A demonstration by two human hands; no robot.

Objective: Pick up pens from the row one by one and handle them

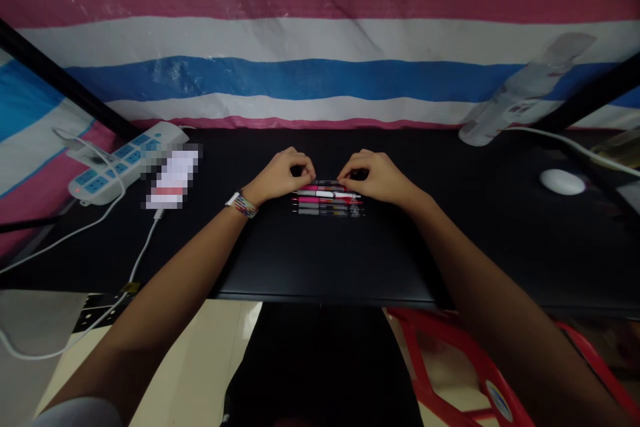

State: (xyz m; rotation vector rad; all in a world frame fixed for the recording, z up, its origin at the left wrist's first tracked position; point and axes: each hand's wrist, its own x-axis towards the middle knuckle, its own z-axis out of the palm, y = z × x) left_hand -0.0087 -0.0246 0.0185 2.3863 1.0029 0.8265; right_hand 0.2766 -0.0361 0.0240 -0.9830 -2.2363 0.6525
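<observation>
Several pens (327, 201) lie side by side, crosswise in a close stack on the black table (320, 260). Pink, white, red and grey-clear barrels show among them. My left hand (286, 174), with a patterned band at its wrist, has thumb and forefinger pinched at the left end of the farthest pen (327, 183). At that pen's right end, my right hand (375, 175) pinches with thumb and fingertips. The nearer pens lie just below both hands, untouched.
A white power strip (127, 161) and a blurred phone (173, 177) with a white cable lie at the left. At the right are a clear bottle (515, 103) and a white mouse (562, 181). A red stool (450, 347) shows below the table edge.
</observation>
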